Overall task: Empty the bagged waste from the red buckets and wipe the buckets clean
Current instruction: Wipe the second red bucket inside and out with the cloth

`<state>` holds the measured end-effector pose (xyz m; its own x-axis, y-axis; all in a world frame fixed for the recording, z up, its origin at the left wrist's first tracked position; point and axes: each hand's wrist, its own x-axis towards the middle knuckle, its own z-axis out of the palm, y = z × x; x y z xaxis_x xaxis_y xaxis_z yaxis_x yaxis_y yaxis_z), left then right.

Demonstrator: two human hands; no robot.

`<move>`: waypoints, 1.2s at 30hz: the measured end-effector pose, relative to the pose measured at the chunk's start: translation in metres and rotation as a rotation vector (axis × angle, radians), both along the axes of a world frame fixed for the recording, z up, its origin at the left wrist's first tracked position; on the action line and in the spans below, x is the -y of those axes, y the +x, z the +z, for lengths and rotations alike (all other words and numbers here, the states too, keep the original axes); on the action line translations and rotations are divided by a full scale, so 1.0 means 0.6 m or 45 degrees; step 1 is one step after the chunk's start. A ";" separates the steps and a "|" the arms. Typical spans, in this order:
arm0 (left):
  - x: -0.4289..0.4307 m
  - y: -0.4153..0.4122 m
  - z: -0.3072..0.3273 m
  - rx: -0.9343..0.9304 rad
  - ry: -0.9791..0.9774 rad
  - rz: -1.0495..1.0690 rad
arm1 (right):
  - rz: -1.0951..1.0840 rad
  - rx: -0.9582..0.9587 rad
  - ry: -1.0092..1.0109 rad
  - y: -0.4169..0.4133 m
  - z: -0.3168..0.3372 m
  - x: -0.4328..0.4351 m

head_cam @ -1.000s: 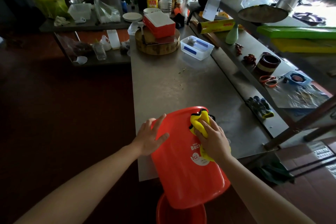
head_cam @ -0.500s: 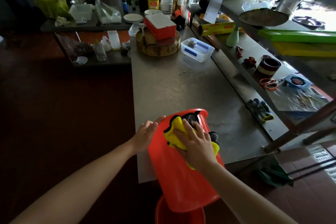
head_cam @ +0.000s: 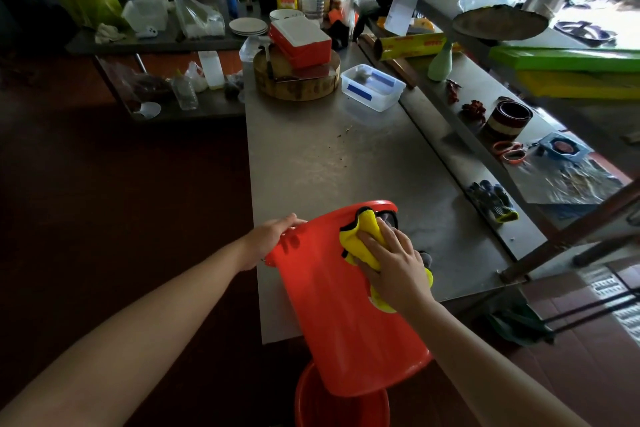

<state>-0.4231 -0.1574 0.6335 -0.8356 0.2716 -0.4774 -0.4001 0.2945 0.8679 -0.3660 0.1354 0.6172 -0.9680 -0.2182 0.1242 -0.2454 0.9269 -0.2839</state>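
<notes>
A red plastic bucket (head_cam: 332, 305) lies tilted on the near edge of the grey steel counter (head_cam: 329, 156). Its far end rests on the metal and its near end hangs out past the edge. The left hand (head_cam: 273, 236) grips the bucket's far-left edge, with the fingers (head_cam: 294, 218) curled over the edge and the thumb hidden behind it.

The right hand (head_cam: 394, 260) lies on the upper side of the bucket, pressing down a crumpled yellow cloth with black trim (head_cam: 360, 236). Its fingers are spread and nearly straight across the cloth, not closed around it. The cloth bunches up beyond the fingertips towards the bucket's far end, and a fold shows below the wrist.

Directly below the right forearm, under the bucket's overhanging end, a second red bucket (head_cam: 332, 409) stands on the dark floor, only partly in view.

Well beyond both sets of fingers, at the counter's far end, a clear plastic box with blue tape (head_cam: 372, 87) sits beside a round wooden chopping block (head_cam: 298, 83). The block carries a red box with a white lid (head_cam: 299, 42). To the right of the right hand's fingers, a pair of dark gloves with yellow cuffs (head_cam: 491, 199) lies on the raised ledge.
</notes>
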 end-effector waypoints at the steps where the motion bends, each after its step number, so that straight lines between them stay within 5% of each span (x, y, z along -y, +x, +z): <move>1: 0.004 -0.006 0.004 -0.008 -0.053 -0.054 | 0.000 0.004 0.008 -0.001 -0.001 0.000; 11: 0.012 -0.051 0.026 0.096 -0.216 -0.329 | -0.015 0.036 0.005 0.000 0.005 -0.001; 22: 0.031 -0.077 0.023 0.225 -0.256 -0.498 | 0.305 -0.175 0.340 0.023 0.014 0.094; 26: 0.038 -0.079 0.012 0.253 -0.198 -0.495 | 0.196 -0.111 0.165 -0.004 0.017 0.056; 32: 0.043 -0.072 0.008 0.241 -0.239 -0.473 | -0.455 0.365 -0.607 -0.055 0.019 -0.019; 36: 0.037 -0.065 0.017 0.223 -0.260 -0.452 | -0.500 0.396 -0.655 -0.047 0.031 -0.014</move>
<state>-0.4618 -0.1798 0.6438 -0.6095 0.4125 -0.6770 -0.3790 0.5984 0.7059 -0.3941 0.1440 0.6358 -0.9702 0.1655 -0.1771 0.2424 0.6601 -0.7110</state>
